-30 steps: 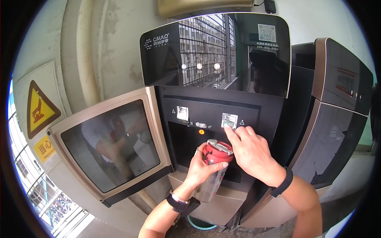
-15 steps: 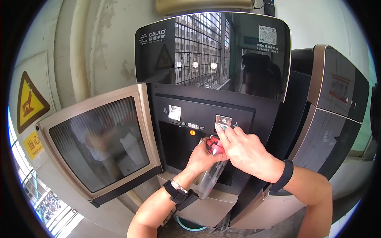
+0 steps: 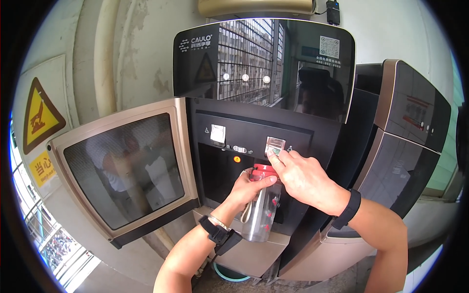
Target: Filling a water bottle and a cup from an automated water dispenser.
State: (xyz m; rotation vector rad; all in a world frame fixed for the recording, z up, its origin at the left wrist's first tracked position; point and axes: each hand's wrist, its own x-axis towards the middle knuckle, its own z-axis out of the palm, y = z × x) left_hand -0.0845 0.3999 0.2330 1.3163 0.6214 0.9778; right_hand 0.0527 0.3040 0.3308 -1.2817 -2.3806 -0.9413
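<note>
My left hand (image 3: pixel 247 188) is wrapped round a clear water bottle (image 3: pixel 258 217) near its red rim. The bottle stands almost upright, its mouth inside the dark bay of a water dispenser (image 3: pixel 215 110). A pale strap loop hangs beside it, and small red marks show on its side. My right hand (image 3: pixel 309 181) is closed, its fingertips on the right-hand clear tap switch (image 3: pixel 276 142) above the bottle. The spout over the bottle is hidden by my hands. A second tap switch (image 3: pixel 218 136) sits to the left, untouched.
The dispenser's door (image 3: pixel 181 156) swings open at the left. A second machine (image 3: pixel 415 112) stands close on the right. Below, a round green-rimmed basin (image 3: pixel 229 278) sits on the floor. A yellow warning sign (image 3: pixel 41 115) is on the left wall.
The bottle has turned more upright and its red rim shows more clearly beneath my right hand. My right fingertips stay at the right-hand switch. The view has shifted slightly.
</note>
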